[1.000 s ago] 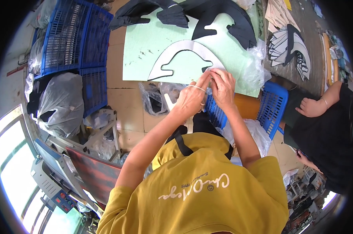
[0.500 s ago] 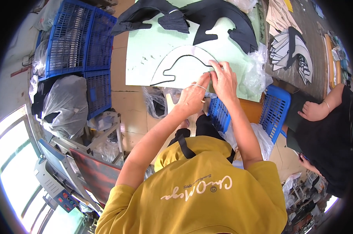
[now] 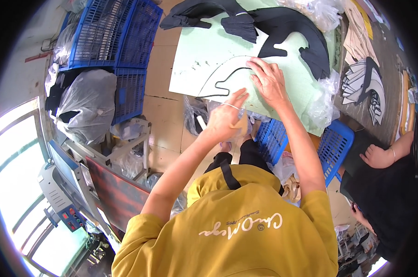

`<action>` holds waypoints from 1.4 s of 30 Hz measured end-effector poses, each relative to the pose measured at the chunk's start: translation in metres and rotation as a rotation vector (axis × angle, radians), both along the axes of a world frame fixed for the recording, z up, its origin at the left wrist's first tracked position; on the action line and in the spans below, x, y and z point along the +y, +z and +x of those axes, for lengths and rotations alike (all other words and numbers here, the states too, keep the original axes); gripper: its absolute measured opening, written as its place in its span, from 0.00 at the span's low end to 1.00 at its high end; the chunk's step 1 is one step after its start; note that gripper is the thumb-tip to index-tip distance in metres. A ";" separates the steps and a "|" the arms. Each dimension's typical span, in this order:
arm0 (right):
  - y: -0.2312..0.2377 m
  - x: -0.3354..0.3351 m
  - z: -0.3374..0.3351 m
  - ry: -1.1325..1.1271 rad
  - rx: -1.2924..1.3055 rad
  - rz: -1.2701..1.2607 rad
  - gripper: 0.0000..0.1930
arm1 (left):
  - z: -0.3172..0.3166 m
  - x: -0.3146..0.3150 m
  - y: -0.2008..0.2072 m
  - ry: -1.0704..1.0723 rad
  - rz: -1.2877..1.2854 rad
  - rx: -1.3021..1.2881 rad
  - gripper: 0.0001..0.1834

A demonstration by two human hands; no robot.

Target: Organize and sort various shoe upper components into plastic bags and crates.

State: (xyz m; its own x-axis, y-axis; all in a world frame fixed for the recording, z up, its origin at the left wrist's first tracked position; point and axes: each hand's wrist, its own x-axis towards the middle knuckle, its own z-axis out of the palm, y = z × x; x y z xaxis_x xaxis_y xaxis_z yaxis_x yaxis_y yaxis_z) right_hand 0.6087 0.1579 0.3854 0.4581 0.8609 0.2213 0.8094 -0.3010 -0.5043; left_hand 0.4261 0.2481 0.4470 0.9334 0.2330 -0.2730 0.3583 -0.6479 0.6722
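A pale curved panel point(image 3: 237, 63) with a black inner edge lies on a light green board point(image 3: 183, 69). My right hand point(image 3: 269, 84) rests on the panel's right part, fingers spread and their tips at the top of the curve. My left hand point(image 3: 225, 117) is at the board's near edge, with bent fingers pointing at the panel. A pale stick-like thing point(image 3: 201, 122) shows beside this hand and seems to be held in it; its kind is unclear. Stacks of black curved pieces point(image 3: 294, 21) lie beyond the panel.
Clear plastic bags point(image 3: 322, 104) lie along the board's right edge. On the dark table point(image 3: 356, 111) is a bundle of pale and black pieces point(image 3: 363, 87). Blue crates point(image 3: 333, 145) stand below and at left. Another person's hand point(image 3: 379, 156) is at right.
The two hands have drawn apart: my left hand has come back toward me, while my right has moved up and left over the panel. The whole view has shifted slightly.
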 end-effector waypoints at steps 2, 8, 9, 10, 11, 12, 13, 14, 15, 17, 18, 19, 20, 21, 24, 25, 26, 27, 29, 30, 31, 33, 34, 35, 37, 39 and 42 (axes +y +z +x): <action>-0.002 0.001 -0.002 0.017 -0.031 0.001 0.19 | -0.016 0.010 -0.002 0.150 0.152 0.063 0.40; -0.004 0.002 -0.001 0.042 -0.098 -0.014 0.21 | -0.056 0.032 -0.012 0.203 0.276 0.188 0.43; -0.003 0.002 -0.001 0.056 -0.093 -0.009 0.21 | -0.061 0.033 -0.018 0.179 0.327 0.172 0.43; -0.003 0.003 -0.002 0.057 -0.100 0.000 0.21 | -0.066 0.034 -0.023 0.194 0.330 0.180 0.43; -0.002 0.003 -0.001 0.056 -0.107 0.007 0.22 | -0.067 0.033 -0.026 0.200 0.347 0.142 0.44; -0.002 0.003 -0.001 0.057 -0.104 -0.016 0.22 | -0.068 0.033 -0.028 0.205 0.365 0.104 0.44; -0.001 0.003 -0.002 0.060 -0.104 -0.018 0.22 | -0.071 0.032 -0.029 0.225 0.339 0.083 0.45; -0.001 0.003 -0.002 0.058 -0.107 -0.023 0.22 | -0.072 0.031 -0.030 0.234 0.338 0.084 0.45; -0.002 0.002 -0.002 0.067 -0.108 -0.022 0.22 | -0.073 0.030 -0.030 0.237 0.349 0.085 0.45; -0.004 0.002 -0.002 0.066 -0.136 0.006 0.22 | -0.077 0.030 -0.030 0.238 0.367 0.103 0.47; -0.004 0.002 -0.002 0.068 -0.138 -0.005 0.22 | -0.080 0.030 -0.029 0.245 0.367 0.104 0.47; -0.005 0.002 -0.003 0.071 -0.139 -0.001 0.22 | -0.082 0.030 -0.029 0.250 0.367 0.125 0.47; -0.005 0.002 -0.003 0.073 -0.140 0.003 0.22 | -0.085 0.031 -0.028 0.253 0.367 0.144 0.47; -0.005 0.002 -0.003 0.076 -0.141 0.004 0.22 | -0.089 0.031 -0.028 0.256 0.368 0.143 0.47; -0.005 0.002 -0.002 0.076 -0.149 0.010 0.21 | -0.100 0.029 -0.026 0.312 0.360 0.046 0.45; -0.005 0.002 -0.001 0.080 -0.151 0.014 0.21 | -0.103 0.028 -0.025 0.347 0.310 0.074 0.44; -0.004 0.002 -0.002 0.085 -0.152 0.017 0.21 | -0.104 0.028 -0.020 0.360 0.294 0.093 0.45; -0.002 0.002 -0.003 0.081 -0.137 0.010 0.21 | -0.104 0.029 -0.020 0.358 0.297 0.075 0.45; -0.002 0.002 -0.003 0.077 -0.135 0.011 0.21 | -0.097 0.033 -0.019 0.351 0.296 0.053 0.45; -0.003 0.001 -0.001 0.072 -0.130 0.012 0.21 | -0.089 0.034 -0.019 0.307 0.326 0.022 0.44; -0.006 0.000 0.000 0.070 -0.151 0.023 0.21 | -0.082 0.035 -0.018 0.262 0.357 -0.010 0.44; -0.006 0.002 -0.001 0.076 -0.152 0.040 0.20 | -0.073 0.038 -0.021 0.221 0.359 0.053 0.43; -0.007 0.002 -0.002 0.077 -0.149 0.047 0.20 | -0.073 0.040 -0.025 0.197 0.357 0.065 0.42; -0.007 0.002 -0.002 0.069 -0.157 0.046 0.20 | -0.073 0.041 -0.028 0.190 0.356 0.055 0.42; -0.007 0.001 -0.002 0.057 -0.149 0.035 0.20 | -0.076 0.042 -0.033 0.138 0.433 0.052 0.47; -0.005 0.001 -0.003 0.057 -0.101 0.041 0.20 | -0.073 0.040 -0.028 0.139 0.433 0.108 0.48; 0.000 -0.001 0.005 0.073 0.009 0.069 0.18 | -0.070 0.042 -0.023 0.151 0.403 0.088 0.47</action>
